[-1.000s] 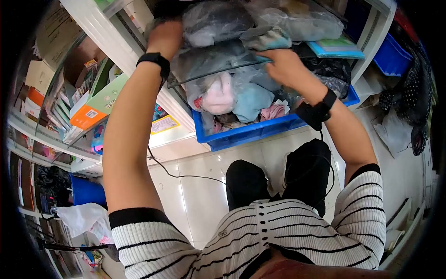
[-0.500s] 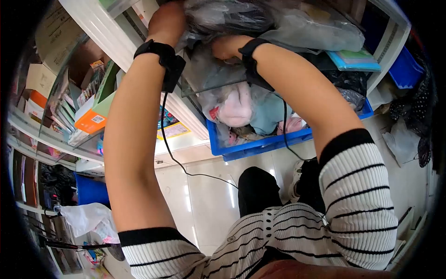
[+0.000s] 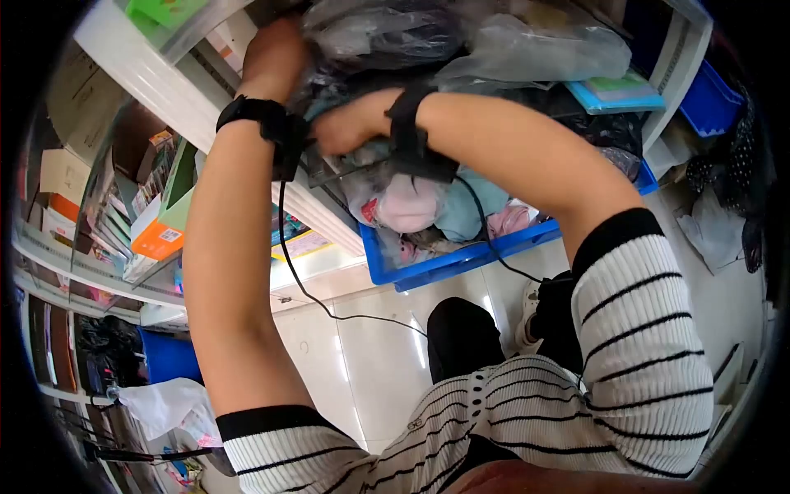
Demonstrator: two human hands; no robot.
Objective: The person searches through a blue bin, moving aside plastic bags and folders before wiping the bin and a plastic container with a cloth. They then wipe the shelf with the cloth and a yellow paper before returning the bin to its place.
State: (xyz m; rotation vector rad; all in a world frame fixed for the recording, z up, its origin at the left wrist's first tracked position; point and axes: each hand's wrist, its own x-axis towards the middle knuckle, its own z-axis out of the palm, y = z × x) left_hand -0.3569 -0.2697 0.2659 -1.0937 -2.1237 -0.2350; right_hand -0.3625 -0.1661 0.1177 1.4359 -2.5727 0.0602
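Note:
My left hand [image 3: 276, 58] reaches in at the top left, beside the white shelf post and the grey plastic bag [image 3: 383, 37]. Its fingers are hidden in shadow. Bent inward across the glass shelf edge, my right hand [image 3: 350, 123] is just below that bag, close to the left wrist. Its fingers look curled, and whatever may be in them is hidden. Beneath it, a blue crate [image 3: 461, 267] holds a pink plush-looking item [image 3: 407, 204] and a light teal one [image 3: 471, 206] under clear plastic.
A clear plastic bag [image 3: 539, 53] and a blue-green flat pack [image 3: 617, 95] lie on the shelf to the right. Open cartons, one orange and green [image 3: 156, 235], fill the left shelves. A blue bin [image 3: 169, 354] stands lower left. Black cords hang from both wrist straps.
My right hand has moved left and slightly down, out from under the bag toward the left wrist. My left hand has shifted a little left and down in view.

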